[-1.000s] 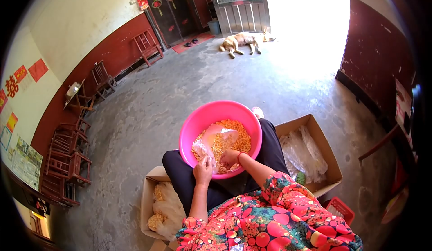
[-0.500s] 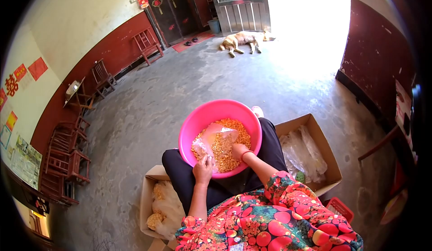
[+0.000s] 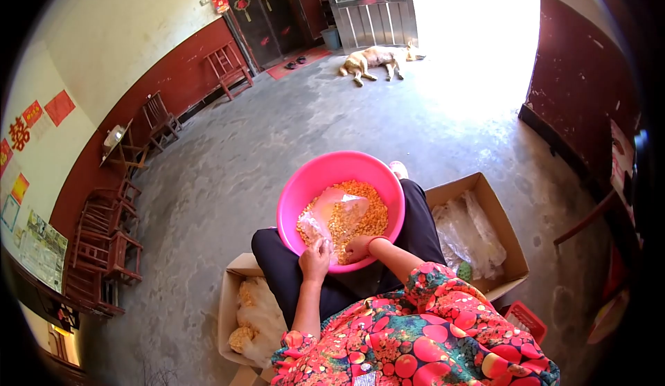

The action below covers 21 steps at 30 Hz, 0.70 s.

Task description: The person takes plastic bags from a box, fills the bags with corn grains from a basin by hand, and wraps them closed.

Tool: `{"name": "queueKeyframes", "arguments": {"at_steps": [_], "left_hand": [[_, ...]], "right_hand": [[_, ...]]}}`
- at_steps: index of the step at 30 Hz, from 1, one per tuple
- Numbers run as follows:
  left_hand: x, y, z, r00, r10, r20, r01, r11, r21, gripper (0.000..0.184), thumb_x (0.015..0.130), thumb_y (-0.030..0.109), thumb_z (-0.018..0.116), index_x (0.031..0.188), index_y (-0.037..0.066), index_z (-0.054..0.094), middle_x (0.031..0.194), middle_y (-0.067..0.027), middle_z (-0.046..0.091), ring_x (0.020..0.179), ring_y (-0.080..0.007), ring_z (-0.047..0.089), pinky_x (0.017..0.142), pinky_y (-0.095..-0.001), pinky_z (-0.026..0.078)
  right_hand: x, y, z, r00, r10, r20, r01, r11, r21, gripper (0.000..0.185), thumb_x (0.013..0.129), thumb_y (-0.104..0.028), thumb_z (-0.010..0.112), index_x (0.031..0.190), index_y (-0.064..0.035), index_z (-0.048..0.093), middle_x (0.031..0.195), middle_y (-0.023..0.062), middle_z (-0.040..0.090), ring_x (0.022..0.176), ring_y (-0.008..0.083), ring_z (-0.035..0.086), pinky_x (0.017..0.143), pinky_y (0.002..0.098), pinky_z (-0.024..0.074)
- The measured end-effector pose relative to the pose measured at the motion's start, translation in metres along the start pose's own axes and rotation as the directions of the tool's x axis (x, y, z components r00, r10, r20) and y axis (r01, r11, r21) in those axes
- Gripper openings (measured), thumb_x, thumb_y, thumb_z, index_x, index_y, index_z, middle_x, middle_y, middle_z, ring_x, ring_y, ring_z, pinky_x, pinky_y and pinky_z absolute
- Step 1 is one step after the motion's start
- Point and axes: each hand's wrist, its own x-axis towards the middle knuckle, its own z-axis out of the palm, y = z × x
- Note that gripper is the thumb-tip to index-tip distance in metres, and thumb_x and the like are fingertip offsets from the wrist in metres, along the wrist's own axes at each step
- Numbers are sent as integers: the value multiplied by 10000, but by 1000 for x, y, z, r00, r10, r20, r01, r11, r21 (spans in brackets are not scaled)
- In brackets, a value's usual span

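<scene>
The bag (image 3: 352, 209) leaves room at the basin's (image 3: 303, 177) right.

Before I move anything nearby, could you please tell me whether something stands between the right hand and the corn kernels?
Nothing visible does: the right hand is down at the corn kernels in the pink basin. The plastic bag in the left hand covers only some, towards the left.

on the grey floor (image 3: 222, 164), holds up a dog (image 3: 377, 61), a red mat (image 3: 279, 72) and wooden chairs (image 3: 228, 73) left of the dog, cardboard boxes (image 3: 511, 258) nearer the camera than the dog.
</scene>
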Motion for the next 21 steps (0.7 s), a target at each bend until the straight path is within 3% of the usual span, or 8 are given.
{"name": "queueKeyframes", "arguments": {"at_steps": [5,8,11,14,19,21], "left_hand": [[0,2,-2,1000,6,2,-6,1000,18,163,816,231,507,851,107,607,655,-119,581,615,-287,575,533,-370,429],[1,2,-2,1000,16,-12,-16,1000,2,183,834,240,484,854,102,604,657,-122,584,626,-299,575,537,-374,431],[2,8,-6,1000,-17,-22,16,999,-29,219,842,280,456,842,97,575,678,-153,583,646,-352,560,549,-433,419],[2,11,-8,997,-70,6,71,988,-137,231,859,281,433,856,95,569,685,-155,586,647,-352,562,548,-433,418],[3,-3,1,997,-73,-11,70,985,-160,234,865,282,431,857,93,569,688,-151,589,649,-348,565,545,-429,420],[3,-2,1,997,-3,-78,-6,994,-107,233,880,244,427,832,67,569,566,-89,571,531,-208,589,488,-323,434]], "right_hand": [[20,19,11,999,3,49,-8,993,118,367,644,-297,556,897,-41,629,811,146,628,745,296,593,677,371,466],[0,6,-13,992,-40,117,15,979,203,294,650,-233,562,860,-38,627,705,123,621,638,245,594,578,344,476],[9,18,1,995,31,96,-77,849,523,177,677,-165,555,789,-47,625,635,71,604,501,158,557,449,290,455],[6,18,1,997,36,61,-61,877,476,168,678,-168,560,766,-40,623,629,62,605,499,158,555,455,289,457],[16,31,12,997,27,77,-68,788,612,155,672,-154,561,734,-25,618,577,58,584,465,158,540,427,287,439],[27,39,16,989,-22,145,-73,787,613,150,658,-155,567,736,-42,627,636,65,602,528,174,561,475,317,453]]}}
